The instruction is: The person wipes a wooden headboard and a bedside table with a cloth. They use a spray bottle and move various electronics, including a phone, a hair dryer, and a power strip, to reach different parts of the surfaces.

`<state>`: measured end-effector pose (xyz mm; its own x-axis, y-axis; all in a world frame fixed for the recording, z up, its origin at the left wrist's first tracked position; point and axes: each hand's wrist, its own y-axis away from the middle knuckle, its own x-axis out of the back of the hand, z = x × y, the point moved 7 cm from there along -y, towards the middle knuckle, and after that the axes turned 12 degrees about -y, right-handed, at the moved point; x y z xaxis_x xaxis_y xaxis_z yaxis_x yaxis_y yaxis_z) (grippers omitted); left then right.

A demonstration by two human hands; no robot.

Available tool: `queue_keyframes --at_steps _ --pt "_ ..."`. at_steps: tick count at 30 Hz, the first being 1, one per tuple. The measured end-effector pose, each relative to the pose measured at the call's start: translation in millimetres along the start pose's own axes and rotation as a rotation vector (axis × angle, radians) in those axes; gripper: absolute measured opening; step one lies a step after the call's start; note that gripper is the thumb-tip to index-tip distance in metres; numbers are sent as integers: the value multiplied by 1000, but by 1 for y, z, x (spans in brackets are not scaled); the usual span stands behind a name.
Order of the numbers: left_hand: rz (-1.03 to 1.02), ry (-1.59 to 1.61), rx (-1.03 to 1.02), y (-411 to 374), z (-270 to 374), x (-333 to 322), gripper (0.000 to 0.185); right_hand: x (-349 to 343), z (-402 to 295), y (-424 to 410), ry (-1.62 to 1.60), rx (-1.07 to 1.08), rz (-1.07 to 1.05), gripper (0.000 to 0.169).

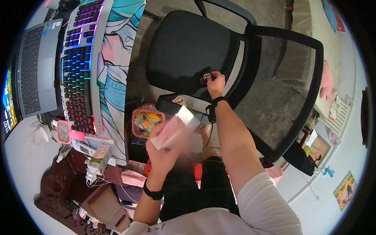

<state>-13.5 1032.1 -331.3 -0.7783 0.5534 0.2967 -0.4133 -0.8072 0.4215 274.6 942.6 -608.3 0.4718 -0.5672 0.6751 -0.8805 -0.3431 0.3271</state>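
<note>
My left hand grips a small pink-and-white box, held tilted in the air before my lap. A blur covers part of the box's right side. Out over the black office chair's seat, my right hand has its fingers around a small black object with a shiny face. That object is at the seat's near edge, and its exact kind is unclear. Dark bands circle both my wrists, with a black device by the right one.
Left of the chair is a desk with an illustrated mat, a lit keyboard and a laptop. A pink hairbrush lies near its corner. Below sits a pink waste bin holding wrappers. The mesh backrest rises at right.
</note>
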Motion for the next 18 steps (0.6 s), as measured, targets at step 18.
queue_keyframes --at_steps 18 --pt "108 -545 -90 -190 -112 -118 30 90 -139 57 -644 212 107 12"
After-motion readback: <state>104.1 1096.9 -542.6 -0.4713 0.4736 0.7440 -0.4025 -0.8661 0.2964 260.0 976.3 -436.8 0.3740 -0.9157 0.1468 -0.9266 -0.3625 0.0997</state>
